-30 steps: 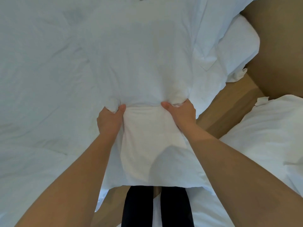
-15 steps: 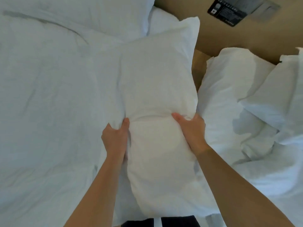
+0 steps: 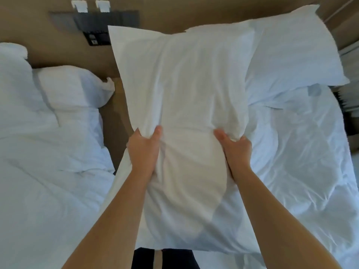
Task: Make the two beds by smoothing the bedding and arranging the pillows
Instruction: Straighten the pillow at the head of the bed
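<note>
Grip: left hand (image 3: pixel 143 152) and right hand (image 3: pixel 236 152) are both clutching the long sides of the pillow (image 3: pixel 184 90), thumbs digging into its front.
Pillow: hanging lengthwise in the air, over the left edge of the right bed (image 3: pixel 301 162).
Change: a second ago it was hanging over the left bed (image 3: pixel 48 152); now it is crossing the gap, probably heading for the right bed's head, beside the second pillow (image 3: pixel 291 51) lying there.
Arms: both are reaching forward, nearly straight, wrists about level.

The left bed (image 3: pixel 29 230) carries a rumpled duvet (image 3: pixel 48 148) and, seemingly, 1 head pillow (image 3: pixel 71 86); the right bed (image 3: pixel 330 200), a creased duvet (image 3: pixel 291 152) and 1 plump pillow (image 3: pixel 295 51).
</note>
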The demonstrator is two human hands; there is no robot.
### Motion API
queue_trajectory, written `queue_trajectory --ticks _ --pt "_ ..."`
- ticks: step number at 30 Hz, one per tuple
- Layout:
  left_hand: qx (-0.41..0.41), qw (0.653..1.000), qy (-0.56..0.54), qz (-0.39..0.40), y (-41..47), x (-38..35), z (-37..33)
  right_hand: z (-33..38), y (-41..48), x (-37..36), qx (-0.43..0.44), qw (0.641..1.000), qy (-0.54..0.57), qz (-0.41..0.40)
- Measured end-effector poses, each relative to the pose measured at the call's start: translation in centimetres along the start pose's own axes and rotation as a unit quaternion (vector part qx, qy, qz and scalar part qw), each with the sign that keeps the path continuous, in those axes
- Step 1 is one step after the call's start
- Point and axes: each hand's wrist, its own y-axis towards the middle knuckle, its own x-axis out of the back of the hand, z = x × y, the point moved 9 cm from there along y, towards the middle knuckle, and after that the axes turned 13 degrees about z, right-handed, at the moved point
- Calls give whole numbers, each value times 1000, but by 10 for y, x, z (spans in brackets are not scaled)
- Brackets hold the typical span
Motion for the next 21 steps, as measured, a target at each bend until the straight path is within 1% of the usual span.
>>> queue_trajectory --ticks 4,8,12,14,15,16,17,19,20,21 --pt "-61 995 -1 74 -9 -104 -51 -5 17 107 4 996 19 -85" --pt "-99 980 62 158 -17 -207 -85 -27 23 199 2 984 70 -165" --pt "-139 958 139 207 -20 -289 -91 -89 37 249 -43 972 104 -208" --pt "-149 937 223 223 -10 -321 -71 -132 50 252 -93 969 99 -206" --pt "-151 917 281 241 -2 -336 -53 -156 57 248 -134 967 86 -197" --pt "-143 885 347 274 6 -351 -31 -177 64 240 -173 967 58 -176" --pt "-125 840 421 317 13 -364 -4 -195 72 229 -198 969 19 -145" --pt "-74 736 548 390 24 -377 52 -218 91 198 -205 975 -58 -64" --pt "-51 701 577 415 27 -376 74 -224 99 181 -206 974 -87 -24" --pt "-36 680 590 434 28 -374 90 -231 106 166 -208 972 -108 10"
